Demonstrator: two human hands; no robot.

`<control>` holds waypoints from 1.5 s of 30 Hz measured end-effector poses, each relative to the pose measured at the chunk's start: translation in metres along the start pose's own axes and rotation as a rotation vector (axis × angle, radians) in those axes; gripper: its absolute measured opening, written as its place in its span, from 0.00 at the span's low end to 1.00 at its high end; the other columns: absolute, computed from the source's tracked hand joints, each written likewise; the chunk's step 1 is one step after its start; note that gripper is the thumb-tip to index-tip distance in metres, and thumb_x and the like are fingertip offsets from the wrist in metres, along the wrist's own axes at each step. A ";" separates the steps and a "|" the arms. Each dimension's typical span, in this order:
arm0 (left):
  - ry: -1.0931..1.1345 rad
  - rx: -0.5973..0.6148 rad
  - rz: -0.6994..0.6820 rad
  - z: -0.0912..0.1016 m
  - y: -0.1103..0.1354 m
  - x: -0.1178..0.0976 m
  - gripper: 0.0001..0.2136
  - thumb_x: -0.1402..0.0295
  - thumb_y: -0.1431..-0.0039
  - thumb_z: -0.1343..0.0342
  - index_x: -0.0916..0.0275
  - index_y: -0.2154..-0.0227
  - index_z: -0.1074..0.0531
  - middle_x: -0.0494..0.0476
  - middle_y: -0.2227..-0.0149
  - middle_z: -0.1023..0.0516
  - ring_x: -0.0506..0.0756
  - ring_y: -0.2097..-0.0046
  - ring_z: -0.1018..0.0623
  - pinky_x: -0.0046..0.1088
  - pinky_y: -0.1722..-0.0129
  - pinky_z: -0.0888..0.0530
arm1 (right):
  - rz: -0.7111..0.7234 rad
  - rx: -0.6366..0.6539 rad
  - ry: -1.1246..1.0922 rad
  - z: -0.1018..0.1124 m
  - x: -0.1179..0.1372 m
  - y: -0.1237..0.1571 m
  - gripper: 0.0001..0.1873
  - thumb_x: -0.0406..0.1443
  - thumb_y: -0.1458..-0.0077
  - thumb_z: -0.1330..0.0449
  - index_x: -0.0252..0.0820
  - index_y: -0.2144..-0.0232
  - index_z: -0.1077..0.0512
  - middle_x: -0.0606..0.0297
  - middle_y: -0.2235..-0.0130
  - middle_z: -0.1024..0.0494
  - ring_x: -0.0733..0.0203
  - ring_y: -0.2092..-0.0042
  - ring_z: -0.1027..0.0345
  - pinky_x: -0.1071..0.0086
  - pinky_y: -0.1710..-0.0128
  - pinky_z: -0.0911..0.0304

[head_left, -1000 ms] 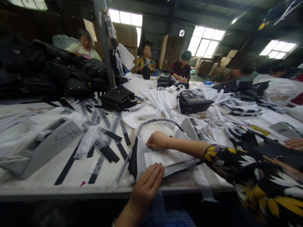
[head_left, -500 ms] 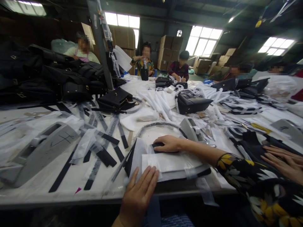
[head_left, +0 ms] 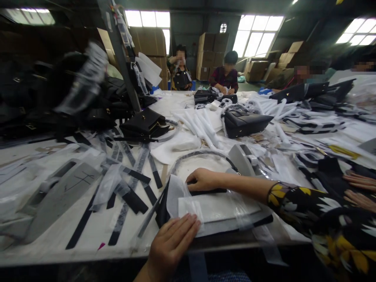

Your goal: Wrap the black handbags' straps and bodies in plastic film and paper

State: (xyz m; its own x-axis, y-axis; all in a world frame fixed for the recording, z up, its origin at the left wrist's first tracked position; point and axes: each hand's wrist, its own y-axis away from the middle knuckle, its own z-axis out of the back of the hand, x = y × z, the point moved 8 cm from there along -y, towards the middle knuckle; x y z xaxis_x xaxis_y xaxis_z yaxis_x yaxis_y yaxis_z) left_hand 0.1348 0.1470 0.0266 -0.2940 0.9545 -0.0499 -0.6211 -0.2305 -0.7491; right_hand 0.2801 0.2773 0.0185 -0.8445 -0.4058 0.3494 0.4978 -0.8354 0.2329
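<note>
A black handbag [head_left: 163, 213] lies on the table before me, with a white sheet [head_left: 217, 207] and clear film over it. Its film-wrapped handle [head_left: 188, 156] arches away from me. My left hand [head_left: 178, 237] rests flat on the near left part of the sheet, fingers stretched out. At the bag's far edge, my right hand [head_left: 202, 180] has its fingers curled round that edge; the fingertips are partly hidden. Just beyond this hand stands a grey tape dispenser [head_left: 242, 158].
Black strips [head_left: 129, 196] with clear film lie at left beside another grey tape dispenser [head_left: 64, 196]. More black bags [head_left: 143, 123] and white rolls [head_left: 202, 127] cover the far table. A co-worker's hands [head_left: 361, 188] are at right. Several people sit across the table.
My right hand has gone from lying on the bag to curling its fingers at the far edge. At far left, a blurred black bag with clear film has risen above the pile.
</note>
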 end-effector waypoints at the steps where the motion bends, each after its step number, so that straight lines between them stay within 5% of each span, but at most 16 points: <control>1: -0.003 0.001 0.004 0.000 0.000 0.000 0.16 0.78 0.30 0.55 0.64 0.46 0.26 0.56 0.48 0.20 0.53 0.44 0.24 0.31 0.44 0.30 | -0.010 -0.007 0.064 0.000 0.007 -0.003 0.17 0.40 0.40 0.44 0.36 0.58 0.19 0.57 0.63 0.16 0.55 0.63 0.23 0.70 0.65 0.35; 5: -0.012 -0.003 -0.001 0.001 -0.001 -0.001 0.16 0.78 0.29 0.55 0.64 0.46 0.26 0.55 0.47 0.20 0.53 0.44 0.24 0.31 0.45 0.30 | 0.015 0.036 0.306 -0.010 0.043 -0.012 0.10 0.30 0.47 0.40 0.27 0.69 0.19 0.42 0.65 0.18 0.42 0.61 0.23 0.61 0.65 0.34; 12: -0.023 -0.019 0.059 -0.001 0.003 -0.001 0.16 0.78 0.30 0.54 0.63 0.46 0.27 0.55 0.47 0.21 0.53 0.44 0.24 0.33 0.44 0.32 | 0.161 0.040 0.441 0.004 0.067 0.030 0.10 0.25 0.43 0.42 0.33 0.62 0.21 0.51 0.60 0.18 0.48 0.57 0.23 0.61 0.60 0.30; 17: -0.026 -0.010 0.057 -0.003 0.007 -0.002 0.17 0.78 0.31 0.52 0.63 0.43 0.29 0.57 0.45 0.22 0.54 0.43 0.24 0.34 0.44 0.32 | 0.126 -0.364 0.204 0.032 0.073 0.106 0.14 0.26 0.41 0.42 0.40 0.55 0.23 0.59 0.58 0.17 0.57 0.60 0.22 0.68 0.61 0.28; 20: -0.015 0.003 0.062 -0.004 0.008 -0.002 0.17 0.78 0.32 0.50 0.64 0.43 0.30 0.59 0.45 0.22 0.55 0.43 0.24 0.35 0.44 0.32 | 0.245 -0.513 0.097 0.003 0.099 0.150 0.15 0.29 0.35 0.47 0.40 0.49 0.26 0.59 0.57 0.18 0.61 0.58 0.23 0.70 0.57 0.27; 23: -0.009 0.040 0.056 -0.006 0.007 -0.002 0.18 0.77 0.33 0.48 0.64 0.42 0.31 0.60 0.45 0.22 0.56 0.44 0.24 0.36 0.43 0.32 | 0.376 -0.518 0.172 -0.052 0.128 0.173 0.17 0.30 0.33 0.48 0.39 0.45 0.29 0.59 0.47 0.21 0.58 0.44 0.29 0.61 0.43 0.32; 27: 0.000 0.085 0.050 -0.008 0.006 -0.002 0.18 0.76 0.33 0.48 0.64 0.42 0.31 0.60 0.44 0.23 0.57 0.43 0.24 0.36 0.42 0.32 | 0.338 -0.592 0.324 -0.114 0.130 0.172 0.20 0.29 0.33 0.49 0.42 0.41 0.32 0.61 0.39 0.28 0.54 0.34 0.41 0.52 0.36 0.41; 30: -0.003 0.132 0.037 -0.007 0.005 -0.003 0.19 0.76 0.33 0.49 0.65 0.41 0.33 0.61 0.42 0.24 0.58 0.42 0.25 0.38 0.41 0.34 | 0.411 -0.734 0.344 -0.132 0.128 0.165 0.17 0.29 0.34 0.46 0.42 0.45 0.28 0.62 0.41 0.25 0.54 0.35 0.39 0.53 0.34 0.43; 35: -0.046 0.148 0.009 -0.007 0.007 -0.004 0.20 0.77 0.34 0.48 0.65 0.40 0.34 0.60 0.41 0.26 0.57 0.41 0.26 0.38 0.40 0.35 | 0.499 -0.882 0.228 -0.122 0.134 0.160 0.09 0.30 0.35 0.43 0.37 0.57 0.23 0.60 0.54 0.17 0.59 0.46 0.26 0.60 0.38 0.36; 41: -0.077 0.138 0.036 -0.011 0.011 -0.002 0.21 0.78 0.33 0.49 0.62 0.39 0.35 0.59 0.41 0.26 0.56 0.40 0.27 0.38 0.41 0.34 | 0.435 -0.890 -0.032 -0.108 0.157 0.176 0.11 0.30 0.35 0.46 0.37 0.55 0.25 0.58 0.57 0.16 0.60 0.51 0.23 0.65 0.45 0.30; 45: -0.089 0.145 0.035 -0.012 0.011 -0.003 0.20 0.77 0.32 0.50 0.62 0.39 0.35 0.59 0.41 0.26 0.57 0.40 0.27 0.39 0.42 0.33 | 0.414 -0.873 -0.186 -0.078 0.156 0.182 0.15 0.29 0.35 0.49 0.37 0.53 0.25 0.57 0.58 0.16 0.59 0.53 0.22 0.66 0.47 0.28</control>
State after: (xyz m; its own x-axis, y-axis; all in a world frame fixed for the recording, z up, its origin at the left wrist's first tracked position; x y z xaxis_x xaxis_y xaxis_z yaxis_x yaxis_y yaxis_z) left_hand 0.1373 0.1435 0.0108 -0.3766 0.9263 -0.0105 -0.7056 -0.2941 -0.6447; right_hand 0.2237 0.0332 0.0445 -0.5544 -0.7263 0.4063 0.3635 -0.6506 -0.6668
